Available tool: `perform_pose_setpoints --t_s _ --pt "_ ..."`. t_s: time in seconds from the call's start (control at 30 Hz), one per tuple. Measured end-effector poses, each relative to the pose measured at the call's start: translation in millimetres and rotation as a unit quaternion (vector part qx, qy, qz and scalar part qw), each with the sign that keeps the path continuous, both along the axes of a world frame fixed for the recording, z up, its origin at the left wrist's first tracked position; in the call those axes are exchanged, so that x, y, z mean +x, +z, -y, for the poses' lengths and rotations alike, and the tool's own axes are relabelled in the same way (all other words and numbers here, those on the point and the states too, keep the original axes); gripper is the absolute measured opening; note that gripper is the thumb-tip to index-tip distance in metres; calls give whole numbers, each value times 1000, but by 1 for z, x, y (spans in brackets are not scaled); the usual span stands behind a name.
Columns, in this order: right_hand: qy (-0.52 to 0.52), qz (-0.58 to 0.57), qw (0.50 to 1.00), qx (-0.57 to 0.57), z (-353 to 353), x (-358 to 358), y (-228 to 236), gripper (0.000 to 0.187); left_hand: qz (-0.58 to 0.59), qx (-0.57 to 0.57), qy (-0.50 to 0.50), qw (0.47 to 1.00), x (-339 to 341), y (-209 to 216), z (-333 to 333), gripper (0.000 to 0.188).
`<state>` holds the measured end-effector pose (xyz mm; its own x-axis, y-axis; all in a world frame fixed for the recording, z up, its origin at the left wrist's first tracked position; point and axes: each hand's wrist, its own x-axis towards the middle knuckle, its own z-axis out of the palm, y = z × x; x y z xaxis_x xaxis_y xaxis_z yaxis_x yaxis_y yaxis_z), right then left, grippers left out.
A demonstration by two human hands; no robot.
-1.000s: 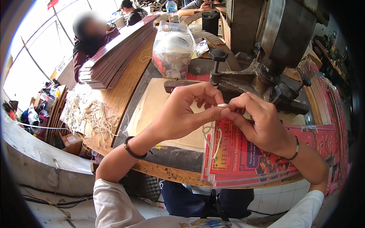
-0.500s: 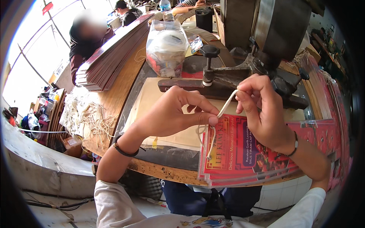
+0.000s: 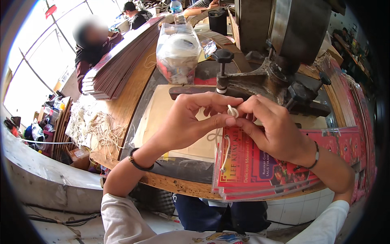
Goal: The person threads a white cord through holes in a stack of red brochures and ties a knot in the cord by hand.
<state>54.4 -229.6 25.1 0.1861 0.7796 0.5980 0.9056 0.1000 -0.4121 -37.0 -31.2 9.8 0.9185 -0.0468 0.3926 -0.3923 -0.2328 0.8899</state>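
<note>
Pinching the cord point(image 3: 232, 111) in a small loop, my left hand point(image 3: 191, 118) has thumb and fingers clamped on it in the head view. My right hand point(image 3: 273, 128) meets it there, fingertips close together; whether they grip, I cannot tell. The loop sits above the red cards point(image 3: 254, 152), more cord lying along their left edge. Beyond stand a bag point(image 3: 178, 51) and a press point(image 3: 274, 79).

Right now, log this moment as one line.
left hand: holding cord | right hand: at cord | cord: looped | cards: stacked below
</note>
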Motion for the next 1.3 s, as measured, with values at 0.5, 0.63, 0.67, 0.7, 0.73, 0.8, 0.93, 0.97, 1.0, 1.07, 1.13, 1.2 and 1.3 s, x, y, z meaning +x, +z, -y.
perform_pose_setpoints --t_s 0.5,0.63,0.67,0.7,0.73,0.8,0.93,0.97,1.0,1.07,1.13,1.2,1.3 --pt "-9 -26 999 28 0 -2 -1 14 -63 -126 -51 989 -1 -4 5 21" --pt "-1 -15 999 41 -2 -1 0 13 -85 -146 -67 983 -1 -4 5 21" --pt "2 -14 999 43 -2 -1 1 13 -82 -146 -67 984 -1 -5 5 21" --pt "6 -13 999 46 -2 -1 2 13 -78 -145 -68 984 -1 -5 5 21" --pt "7 -13 999 47 -2 0 2 13 -78 -140 -66 985 0 -6 5 21" --pt "9 -14 999 47 -2 0 2 14 -78 -130 -63 986 0 -8 3 21" --pt "9 -18 999 40 -1 0 1 16 -64 -124 -53 989 1 -9 4 20" --pt "12 -20 999 37 -1 1 1 16 -60 -121 -54 989 1 -11 3 20" --pt "15 -23 999 34 -1 1 2 16 -57 -117 -54 990 2 -11 1 20" --pt "19 -26 999 31 0 2 2 16 -77 -109 -66 989 2 -9 -3 19" --pt "27 -30 999 35 0 5 0 16 -75 -109 -64 989 2 -9 -4 19" --pt "28 -28 998 44 -2 4 -1 17 -50 -116 -47 991 1 -9 -1 19" --pt "19 -16 999 44 0 5 0 19 -50 -123 -64 989 3 -13 -1 20"
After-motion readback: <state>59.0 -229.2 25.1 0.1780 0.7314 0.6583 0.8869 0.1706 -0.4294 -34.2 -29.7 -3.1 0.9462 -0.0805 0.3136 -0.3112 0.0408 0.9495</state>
